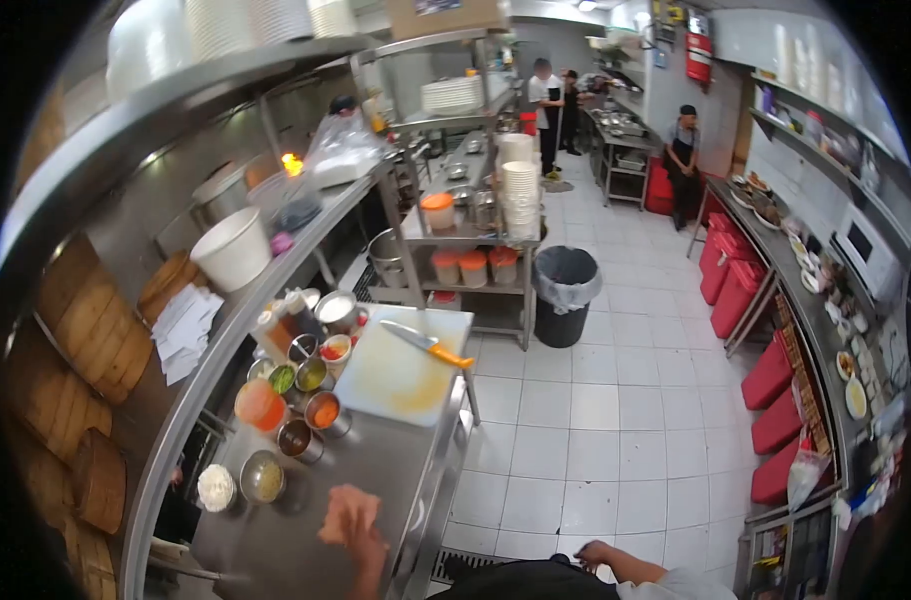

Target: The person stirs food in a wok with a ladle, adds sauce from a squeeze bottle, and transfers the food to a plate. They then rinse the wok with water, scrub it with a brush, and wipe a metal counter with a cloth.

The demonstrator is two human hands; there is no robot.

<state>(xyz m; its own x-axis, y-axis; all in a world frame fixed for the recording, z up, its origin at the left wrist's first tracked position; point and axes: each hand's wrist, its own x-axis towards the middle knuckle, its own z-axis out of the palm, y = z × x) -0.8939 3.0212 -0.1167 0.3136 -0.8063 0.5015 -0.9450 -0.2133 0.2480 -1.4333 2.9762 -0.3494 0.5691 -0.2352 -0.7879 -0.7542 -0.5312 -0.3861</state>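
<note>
My left hand (368, 552) reaches over the steel worktable and grips a salmon-pink cloth (350, 510) resting on the metal top. My right hand (598, 552) is beside my dark apron, its fingers curled; whatever they may hold is hidden. Ahead of the cloth are a metal bowl (263, 477) of pale seasoning and a white bowl (216, 487) of white food. Several small metal pots stand farther up, one with an orange filling (323, 409). A knife (428, 345) with an orange handle lies across a stained white cutting board (391, 375).
A steel shelf (191, 375) runs along the left, bearing a white bucket (233, 248). A black bin (566, 310) with a liner stands on the tiled floor. Red containers (766, 375) line the right side under a counter with plates. People (684, 165) are farther back.
</note>
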